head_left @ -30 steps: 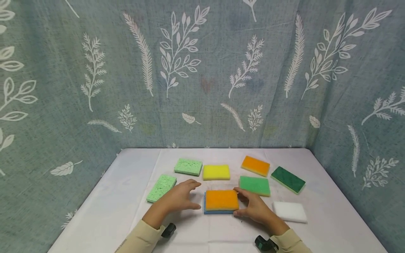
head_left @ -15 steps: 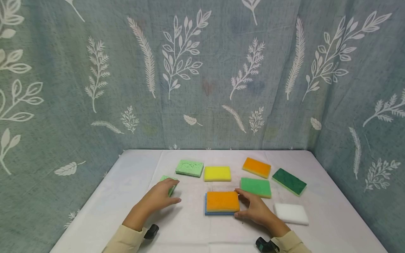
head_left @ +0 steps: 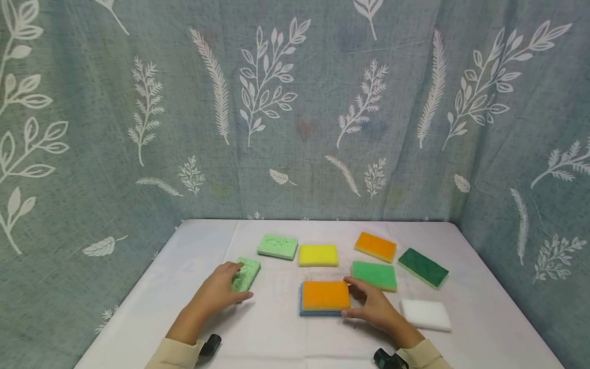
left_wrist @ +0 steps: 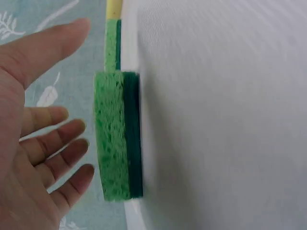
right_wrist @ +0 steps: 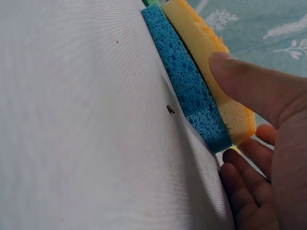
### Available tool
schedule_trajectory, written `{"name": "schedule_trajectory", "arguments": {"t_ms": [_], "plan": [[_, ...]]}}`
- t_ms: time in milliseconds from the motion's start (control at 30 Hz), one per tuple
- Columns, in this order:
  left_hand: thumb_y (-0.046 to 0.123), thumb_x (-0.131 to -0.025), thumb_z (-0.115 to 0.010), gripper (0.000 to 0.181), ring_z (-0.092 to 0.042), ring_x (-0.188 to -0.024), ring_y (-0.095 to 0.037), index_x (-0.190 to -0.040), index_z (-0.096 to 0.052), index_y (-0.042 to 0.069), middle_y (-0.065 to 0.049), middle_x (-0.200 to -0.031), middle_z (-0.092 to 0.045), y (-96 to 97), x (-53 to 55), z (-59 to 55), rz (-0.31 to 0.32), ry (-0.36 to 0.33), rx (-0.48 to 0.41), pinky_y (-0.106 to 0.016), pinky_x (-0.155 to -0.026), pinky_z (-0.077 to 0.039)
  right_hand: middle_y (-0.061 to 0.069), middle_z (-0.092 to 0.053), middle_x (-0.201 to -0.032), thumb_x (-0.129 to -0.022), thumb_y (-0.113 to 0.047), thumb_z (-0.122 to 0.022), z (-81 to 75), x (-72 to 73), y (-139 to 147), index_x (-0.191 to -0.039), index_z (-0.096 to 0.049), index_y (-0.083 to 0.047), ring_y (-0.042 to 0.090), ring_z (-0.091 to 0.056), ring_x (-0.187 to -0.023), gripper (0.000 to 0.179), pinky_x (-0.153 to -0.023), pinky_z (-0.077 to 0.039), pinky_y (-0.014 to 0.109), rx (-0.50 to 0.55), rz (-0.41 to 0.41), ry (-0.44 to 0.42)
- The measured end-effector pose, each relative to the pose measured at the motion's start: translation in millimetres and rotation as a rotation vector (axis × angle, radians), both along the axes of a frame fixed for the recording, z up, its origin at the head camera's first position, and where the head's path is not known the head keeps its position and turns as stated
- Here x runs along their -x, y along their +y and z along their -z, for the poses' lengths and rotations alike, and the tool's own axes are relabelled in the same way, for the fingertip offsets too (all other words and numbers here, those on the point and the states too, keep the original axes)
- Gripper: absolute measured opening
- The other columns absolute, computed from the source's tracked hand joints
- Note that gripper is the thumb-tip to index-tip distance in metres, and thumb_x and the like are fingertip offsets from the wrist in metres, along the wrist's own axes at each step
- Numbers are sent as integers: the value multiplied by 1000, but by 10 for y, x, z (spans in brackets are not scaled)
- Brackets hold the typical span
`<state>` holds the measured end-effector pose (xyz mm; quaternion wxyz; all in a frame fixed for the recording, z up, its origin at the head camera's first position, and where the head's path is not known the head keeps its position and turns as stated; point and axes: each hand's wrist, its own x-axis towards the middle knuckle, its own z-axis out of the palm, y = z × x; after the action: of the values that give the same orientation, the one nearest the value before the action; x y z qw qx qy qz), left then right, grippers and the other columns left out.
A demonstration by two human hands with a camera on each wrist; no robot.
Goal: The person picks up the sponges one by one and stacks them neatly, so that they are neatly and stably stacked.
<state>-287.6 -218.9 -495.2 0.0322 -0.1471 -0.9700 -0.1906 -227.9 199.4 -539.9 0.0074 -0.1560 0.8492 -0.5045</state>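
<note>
My left hand (head_left: 213, 293) hovers with spread, relaxed fingers at the left side of a speckled light green sponge (head_left: 247, 275). In the left wrist view, that sponge (left_wrist: 112, 139) shows a dark green underside, and the hand (left_wrist: 38, 139) holds nothing. An orange-topped sponge (head_left: 325, 294) lies stacked on a blue sponge (head_left: 301, 302) at the middle of the table. My right hand (head_left: 377, 308) grips the right end of the orange sponge between thumb and fingers. In the right wrist view, the thumb (right_wrist: 249, 81) presses its yellow side, above the porous blue sponge (right_wrist: 184, 76).
Behind lie another light green sponge (head_left: 278, 247), a yellow one (head_left: 318, 255) and an orange one (head_left: 375, 246). A green sponge (head_left: 374, 275), dark green sponge (head_left: 423, 267) and white sponge (head_left: 426, 314) lie to the right. Leaf-patterned curtains (head_left: 295, 113) enclose the white-covered table (head_left: 276, 341).
My left hand has moved left, away from the stacked sponges to the nearer light green sponge. The right hand has stayed at the orange sponge. The head view has shifted slightly.
</note>
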Motion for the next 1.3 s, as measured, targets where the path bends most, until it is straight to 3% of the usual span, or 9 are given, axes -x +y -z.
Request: {"name": "schedule_trajectory", "arguments": {"t_ms": [367, 733, 1300], "plan": [[68, -58, -81, 113, -49, -114, -36, -139, -47, -4, -20, -125, -50, -139, -12, 69, -110, -38, 40, -55, -92, -44, 7, -60, -124, -69, -35, -88, 48, -3, 19, -140, -51, -8, 23, -59, -107, 84, -93, -49, 45, 10, 9, 25], [71, -57, -80, 118, -56, -107, -36, -137, -45, -9, -20, -121, -52, -123, -37, 91, -125, -102, 20, -55, -89, -46, 8, -58, -126, -69, -35, -88, 47, 11, 34, -141, -50, -9, 25, -59, -109, 85, -94, -48, 45, 7, 8, 25], [52, -67, -83, 102, -49, -117, -46, -135, -44, -13, -28, -128, -50, -111, -22, 55, -141, -83, 25, -59, -95, -41, 10, -56, -129, -69, -29, -89, 26, 15, 31, -137, -52, -6, 27, -59, -112, 81, -95, -48, 41, 62, -20, 17]]}}
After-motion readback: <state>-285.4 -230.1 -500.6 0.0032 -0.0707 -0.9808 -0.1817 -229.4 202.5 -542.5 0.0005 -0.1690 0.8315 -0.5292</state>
